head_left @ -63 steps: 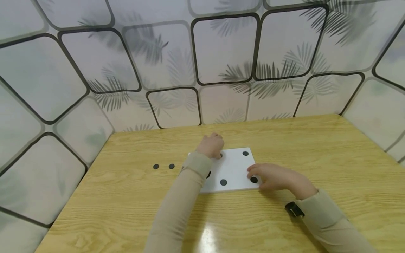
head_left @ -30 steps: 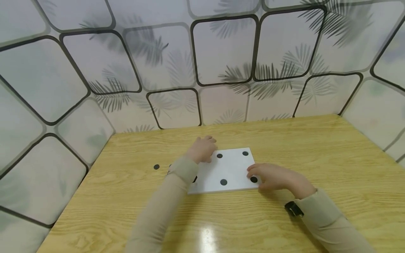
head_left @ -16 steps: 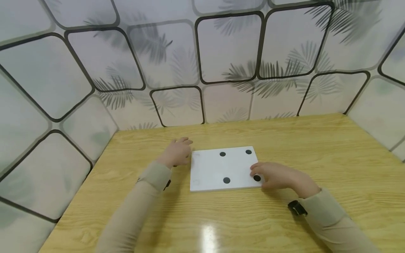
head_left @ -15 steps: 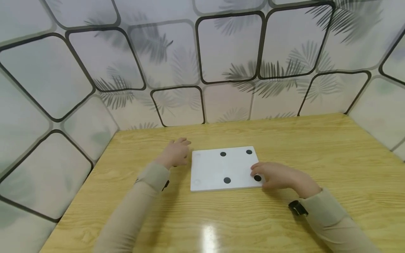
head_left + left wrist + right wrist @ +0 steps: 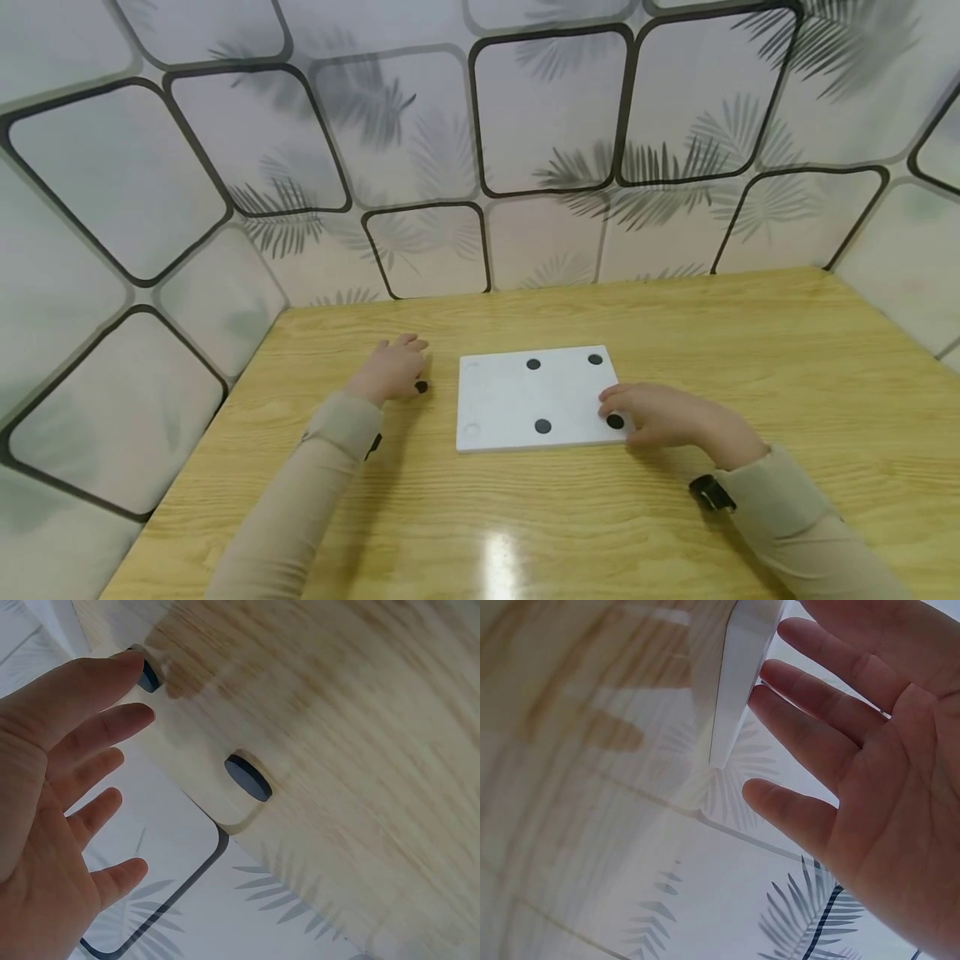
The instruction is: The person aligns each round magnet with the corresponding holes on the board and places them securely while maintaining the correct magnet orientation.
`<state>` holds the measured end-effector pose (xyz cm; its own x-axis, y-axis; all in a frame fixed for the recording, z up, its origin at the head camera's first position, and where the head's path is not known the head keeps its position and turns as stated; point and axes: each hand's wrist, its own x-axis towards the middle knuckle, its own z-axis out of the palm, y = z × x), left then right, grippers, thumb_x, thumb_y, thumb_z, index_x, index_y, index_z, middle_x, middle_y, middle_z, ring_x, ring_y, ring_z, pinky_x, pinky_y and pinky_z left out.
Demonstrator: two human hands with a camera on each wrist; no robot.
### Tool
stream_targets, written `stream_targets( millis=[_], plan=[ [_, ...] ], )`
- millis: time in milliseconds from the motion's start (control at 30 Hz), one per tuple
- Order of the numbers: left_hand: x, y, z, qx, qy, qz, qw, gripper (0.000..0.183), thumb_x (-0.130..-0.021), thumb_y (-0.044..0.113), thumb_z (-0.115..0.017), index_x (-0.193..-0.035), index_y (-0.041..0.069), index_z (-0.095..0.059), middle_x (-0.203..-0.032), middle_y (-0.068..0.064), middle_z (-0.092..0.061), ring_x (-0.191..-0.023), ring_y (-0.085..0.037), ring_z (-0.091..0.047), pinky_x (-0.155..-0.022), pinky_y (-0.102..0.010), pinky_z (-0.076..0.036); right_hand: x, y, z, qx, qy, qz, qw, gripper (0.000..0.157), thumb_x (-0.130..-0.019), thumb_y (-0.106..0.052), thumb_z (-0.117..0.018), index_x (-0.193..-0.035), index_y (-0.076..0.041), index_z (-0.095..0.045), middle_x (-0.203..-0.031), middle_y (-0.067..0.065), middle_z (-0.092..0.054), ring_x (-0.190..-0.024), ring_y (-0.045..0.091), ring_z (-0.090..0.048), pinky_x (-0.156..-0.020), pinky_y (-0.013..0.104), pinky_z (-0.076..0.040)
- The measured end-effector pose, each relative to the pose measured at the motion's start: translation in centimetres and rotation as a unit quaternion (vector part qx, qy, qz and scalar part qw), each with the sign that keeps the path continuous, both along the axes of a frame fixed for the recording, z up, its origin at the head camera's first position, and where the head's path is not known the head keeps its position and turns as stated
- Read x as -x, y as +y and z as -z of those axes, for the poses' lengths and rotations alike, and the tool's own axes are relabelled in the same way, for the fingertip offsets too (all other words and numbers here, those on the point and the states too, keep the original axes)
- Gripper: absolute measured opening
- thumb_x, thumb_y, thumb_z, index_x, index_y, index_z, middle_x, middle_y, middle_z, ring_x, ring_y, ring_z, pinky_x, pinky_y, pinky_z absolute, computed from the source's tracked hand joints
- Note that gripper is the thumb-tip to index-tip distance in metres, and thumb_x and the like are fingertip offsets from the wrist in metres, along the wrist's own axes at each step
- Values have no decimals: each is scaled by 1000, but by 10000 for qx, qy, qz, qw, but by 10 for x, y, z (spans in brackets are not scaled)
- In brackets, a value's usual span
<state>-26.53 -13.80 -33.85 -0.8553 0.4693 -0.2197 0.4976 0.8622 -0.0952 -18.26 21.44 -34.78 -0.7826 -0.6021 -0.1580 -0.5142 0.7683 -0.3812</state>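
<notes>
A flat white board point(image 5: 498, 400) lies on the table with black discs point(image 5: 533, 364) set on it. Two pale round recesses point(image 5: 472, 430) show at its left end. Left of the board, my left hand point(image 5: 390, 369) reaches over a black disc point(image 5: 422, 387). In the left wrist view its fingers are relaxed and spread, and the thumb tip overlaps that disc; whether they touch I cannot tell. A second loose disc point(image 5: 248, 777) lies apart on the wood, hidden in the head view. My right hand point(image 5: 667, 415) rests at the board's right edge, fingers extended, beside a corner disc point(image 5: 615, 422).
The wooden table point(image 5: 420, 517) runs back to a padded-looking patterned wall point(image 5: 555, 117) with leaf prints, which also rises at both sides. A dark strap point(image 5: 712, 492) sits at the right wrist.
My left hand has moved left from over the board's far edge to the loose discs on the table. The right hand stays at the board's right edge. The view has shifted slightly.
</notes>
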Motion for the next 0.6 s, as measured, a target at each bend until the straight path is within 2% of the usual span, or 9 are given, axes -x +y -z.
stream_targets(
  millis=[200,600],
  plan=[
    [1,1,0,-66,-108,-65,9999,29,-77,16,-68,-54,13,-51,-137,-13,-34,-129,-32,-20,-99,-57,-20,0,0,1,-13,-47,13,10000,37,-69,1,-65,-106,-4,-61,-121,16,-50,-111,34,-45,-92,48,-36],
    [4,0,5,39,-79,1,10000,25,-79,18,-67,-60,13,-50,-137,-14,-33,-129,-33,-19,-98,-58,-21,-1,1,0,36,-1,-14,10000,37,-69,3,-63,-105,-2,-61,-121,18,-49,-111,35,-45,-92,49,-36]
  ],
)
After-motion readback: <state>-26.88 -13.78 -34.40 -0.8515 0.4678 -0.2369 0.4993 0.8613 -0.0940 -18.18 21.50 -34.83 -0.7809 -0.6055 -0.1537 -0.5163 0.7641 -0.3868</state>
